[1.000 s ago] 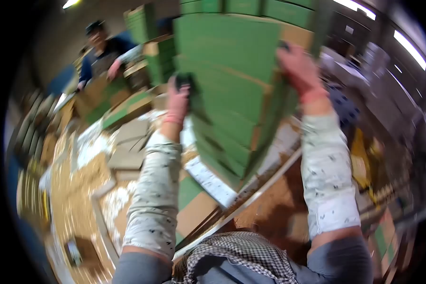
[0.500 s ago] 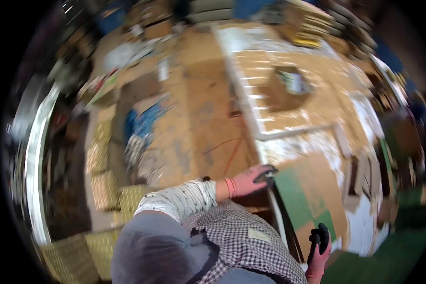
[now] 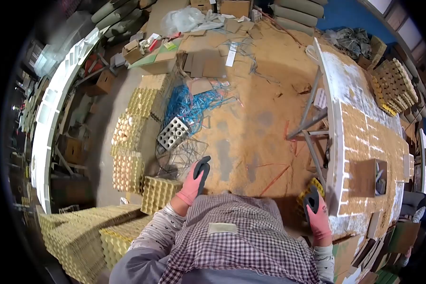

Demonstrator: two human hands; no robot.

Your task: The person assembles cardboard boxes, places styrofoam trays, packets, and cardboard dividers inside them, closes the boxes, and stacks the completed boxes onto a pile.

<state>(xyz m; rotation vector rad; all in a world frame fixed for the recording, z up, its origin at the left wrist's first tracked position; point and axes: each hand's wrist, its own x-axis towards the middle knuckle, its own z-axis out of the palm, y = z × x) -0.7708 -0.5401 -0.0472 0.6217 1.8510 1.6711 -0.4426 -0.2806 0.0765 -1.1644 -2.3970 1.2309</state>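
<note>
My left hand (image 3: 195, 181), in a pink glove with dark fingertips, is held out over the floor in front of the apron. Its fingers are stretched, with nothing in them. Nearest to it are a stack of egg trays (image 3: 161, 195) and a heap of clear strapping (image 3: 182, 158). My right hand (image 3: 318, 215), gloved alike, hangs beside the near edge of the worktable (image 3: 335, 184). The fingers are loosely bent and apart, holding nothing. A yellow egg tray (image 3: 302, 201) shows low down just beyond it, partly hidden.
Tray stacks holding eggs (image 3: 127, 173) stand at left, with taller stacks of empty trays (image 3: 75, 236) nearer. Blue strapping (image 3: 189, 106) lies on the floor. The worktable bears an open cardboard box (image 3: 359, 177) and stacked trays (image 3: 395, 85). Metal table legs (image 3: 312, 128) slant outward.
My view has turned left, so the worktable and flat cardboard sit farther right. My left hand has come away from the table edge beside the cardboard and is over the floor.
</note>
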